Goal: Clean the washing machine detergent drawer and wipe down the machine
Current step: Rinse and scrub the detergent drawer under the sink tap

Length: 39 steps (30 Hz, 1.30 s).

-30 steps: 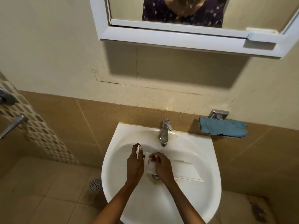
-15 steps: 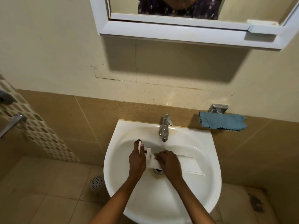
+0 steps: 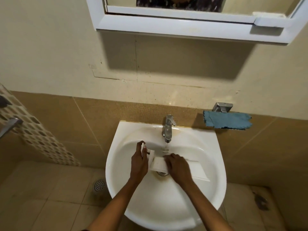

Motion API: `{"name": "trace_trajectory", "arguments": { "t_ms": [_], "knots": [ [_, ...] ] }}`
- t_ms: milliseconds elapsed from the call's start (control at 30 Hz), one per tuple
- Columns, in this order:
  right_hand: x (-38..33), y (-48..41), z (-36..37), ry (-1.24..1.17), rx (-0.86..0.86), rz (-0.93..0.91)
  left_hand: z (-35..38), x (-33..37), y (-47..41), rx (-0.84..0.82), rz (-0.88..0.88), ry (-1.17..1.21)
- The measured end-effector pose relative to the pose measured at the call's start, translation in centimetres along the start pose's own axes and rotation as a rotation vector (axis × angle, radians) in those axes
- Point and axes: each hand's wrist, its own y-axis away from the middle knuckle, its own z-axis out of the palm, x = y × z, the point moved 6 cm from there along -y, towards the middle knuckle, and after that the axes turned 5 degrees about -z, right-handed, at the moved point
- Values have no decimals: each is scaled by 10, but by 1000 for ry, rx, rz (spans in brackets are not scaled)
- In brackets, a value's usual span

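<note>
The white detergent drawer (image 3: pixel 195 170) lies across the bowl of the white sink (image 3: pixel 196 205), under the tap. My left hand (image 3: pixel 139 162) grips the drawer's left end, fingers curled round its front panel. My right hand (image 3: pixel 179 167) lies on top of the drawer's middle, fingers bent down onto the plastic, and hides that part. Water runs from the chrome tap (image 3: pixel 168 129) onto the drawer between my hands. The washing machine is out of view.
A blue cloth (image 3: pixel 227 120) hangs from a chrome holder (image 3: pixel 222 107) on the tiled wall right of the sink. A white mirror cabinet (image 3: pixel 191 24) juts out overhead. A floor drain (image 3: pixel 99 185) sits left of the sink, and a metal rail (image 3: pixel 10 125) at far left.
The view has tilted down slightly. My right hand has slid a little to the right along the drawer; my left hand keeps its hold on the left end.
</note>
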Motion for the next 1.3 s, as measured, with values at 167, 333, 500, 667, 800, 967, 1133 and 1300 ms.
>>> {"name": "trace_trajectory", "arguments": {
  "t_ms": [167,333,500,667,800,967,1133,1300],
  "knots": [
    [32,15,-17,101,82,284,1,2,3,-12,-10,4],
    [-21,0,-2,155,125,89,0,-6,-4,-171,-200,115],
    [-17,30,11,104,146,-206,4,-30,-3,-450,-705,197],
    [-12,30,4,-69,161,-19,10,-40,-5,-513,-662,56],
    [18,19,4,-790,162,541,7,-51,-13,-491,-586,-112],
    [39,12,8,-935,118,687,11,-49,-13,-498,-567,-185],
    [51,0,32,-1487,49,989,15,-57,-9,-427,-571,-252],
    [41,-29,46,-1944,40,1191,11,-57,-1,-259,-479,-288]
  ]
}}
